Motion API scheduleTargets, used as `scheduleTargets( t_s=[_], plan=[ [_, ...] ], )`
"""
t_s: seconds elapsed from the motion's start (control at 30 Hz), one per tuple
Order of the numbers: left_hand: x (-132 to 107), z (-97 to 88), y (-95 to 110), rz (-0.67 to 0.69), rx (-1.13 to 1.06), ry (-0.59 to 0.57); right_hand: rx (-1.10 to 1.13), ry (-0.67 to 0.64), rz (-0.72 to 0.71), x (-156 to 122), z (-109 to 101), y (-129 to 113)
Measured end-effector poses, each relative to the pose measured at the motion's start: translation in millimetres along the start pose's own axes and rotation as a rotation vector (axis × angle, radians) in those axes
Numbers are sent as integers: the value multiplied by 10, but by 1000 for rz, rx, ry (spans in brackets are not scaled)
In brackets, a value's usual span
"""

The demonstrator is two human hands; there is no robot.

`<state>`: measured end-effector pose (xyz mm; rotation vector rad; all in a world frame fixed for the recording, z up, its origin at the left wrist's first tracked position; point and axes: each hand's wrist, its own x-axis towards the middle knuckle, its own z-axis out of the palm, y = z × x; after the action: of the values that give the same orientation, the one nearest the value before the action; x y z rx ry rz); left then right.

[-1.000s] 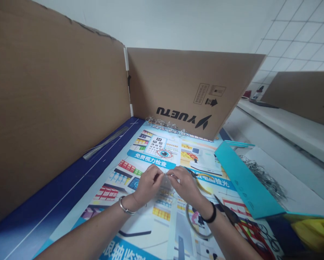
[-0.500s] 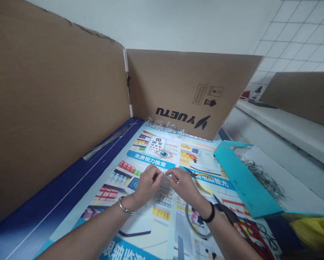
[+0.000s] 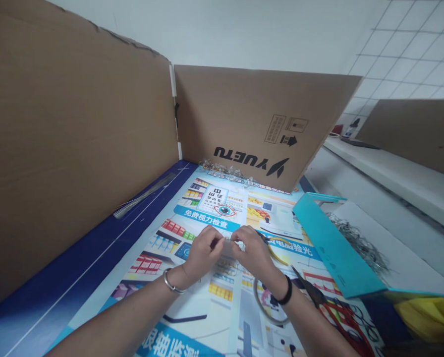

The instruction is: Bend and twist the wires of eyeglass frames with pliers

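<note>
Over the printed poster, my left hand and my right hand are held close together at mid-view. Both are closed in a pinch, thumb against curled fingers. Whatever lies between the fingertips is tiny, pale or clear, and I cannot make out its kind. Just right of my right hand lie pliers with yellow handles. Beneath my right forearm is a roll of tape or ring, partly covered. Scissors with red handles rest beyond that forearm, their dark blades pointing away from me.
A teal box with a tangle of thin wire pieces stands at right. Small clear pieces line the base of the cardboard panel. Thin straight strips lie along the left panel. Yellow cloth is at lower right.
My right hand has shifted slightly, with its fingers more curled and its fingertips a little farther from the left ones. The left hand stays nearly in place.
</note>
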<state>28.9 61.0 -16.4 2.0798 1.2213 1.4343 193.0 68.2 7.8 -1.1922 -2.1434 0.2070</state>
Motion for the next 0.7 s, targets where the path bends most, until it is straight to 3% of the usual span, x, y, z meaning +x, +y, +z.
scheduleTargets(
  t_s=[0.2, 0.7],
  plan=[
    [12, -3, 2, 4, 10, -3, 44, -76, 87, -33, 24, -15],
    [12, -10, 18, 18, 65, -5, 112, -92, 119, 2, 18, -1]
  ],
)
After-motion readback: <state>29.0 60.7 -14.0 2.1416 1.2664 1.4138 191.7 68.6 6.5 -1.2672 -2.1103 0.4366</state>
